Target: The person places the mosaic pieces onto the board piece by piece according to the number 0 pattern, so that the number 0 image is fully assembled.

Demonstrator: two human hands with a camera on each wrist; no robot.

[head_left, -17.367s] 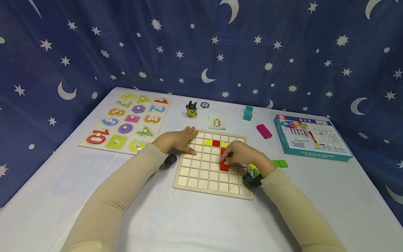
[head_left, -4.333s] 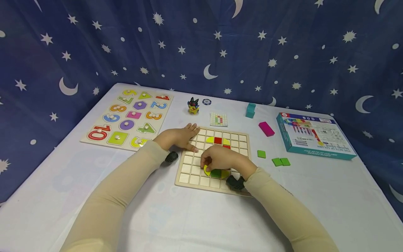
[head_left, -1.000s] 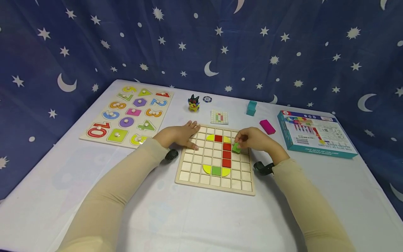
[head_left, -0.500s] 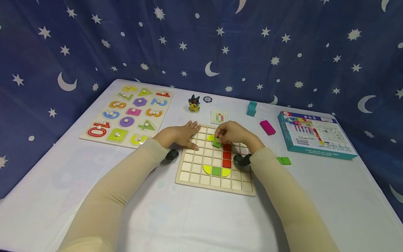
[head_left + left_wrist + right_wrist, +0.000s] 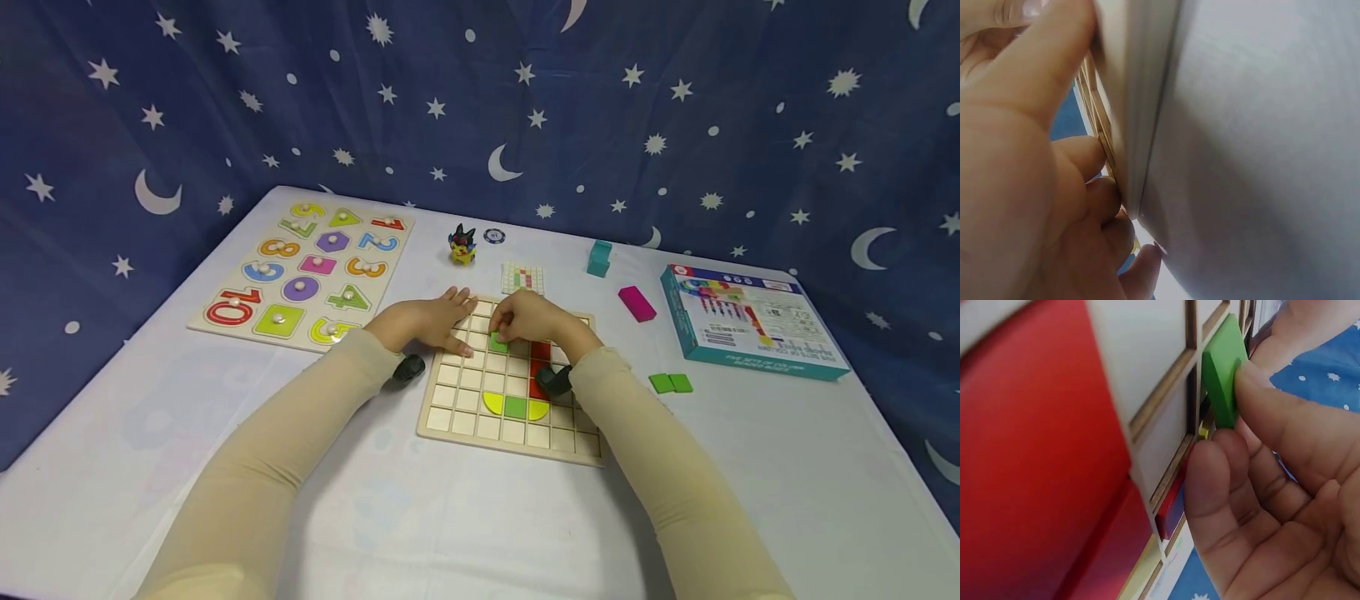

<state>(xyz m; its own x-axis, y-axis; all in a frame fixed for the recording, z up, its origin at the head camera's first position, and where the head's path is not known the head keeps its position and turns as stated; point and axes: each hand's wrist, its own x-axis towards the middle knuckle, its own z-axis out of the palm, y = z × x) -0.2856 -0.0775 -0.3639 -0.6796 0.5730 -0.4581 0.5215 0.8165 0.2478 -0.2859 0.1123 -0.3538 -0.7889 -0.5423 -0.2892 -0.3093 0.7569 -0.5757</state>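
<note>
My left hand (image 5: pixel 431 323) rests with spread fingers on the upper left edge of a wooden grid board (image 5: pixel 465 423). In the left wrist view, its fingertips lie along the board's rim. My right hand (image 5: pixel 531 318) pinches a green square tile (image 5: pixel 1227 369) between thumb and fingers, tilted over a cell in the upper part of the grid. Red square tiles (image 5: pixel 540 351) run down a column beneath the right wrist. Lower on the board, a green square (image 5: pixel 515 407) sits between two yellow curved pieces (image 5: pixel 492 403). The top row's pieces are mostly hidden by the right hand.
Two green tiles (image 5: pixel 662 383) lie right of the board. Behind it are a pattern card (image 5: pixel 522 277), a small figure (image 5: pixel 462 245) and a round chip (image 5: pixel 494 237). A teal block (image 5: pixel 599 258), magenta block (image 5: pixel 637 304) and flat box (image 5: pixel 757 325) stand right; a number puzzle (image 5: pixel 332 282) lies left.
Over the last second the right hand has carried the green tile leftward across the board. Since the oldest frame, the lower green and yellow pieces have appeared on the grid. The left hand stays put.
</note>
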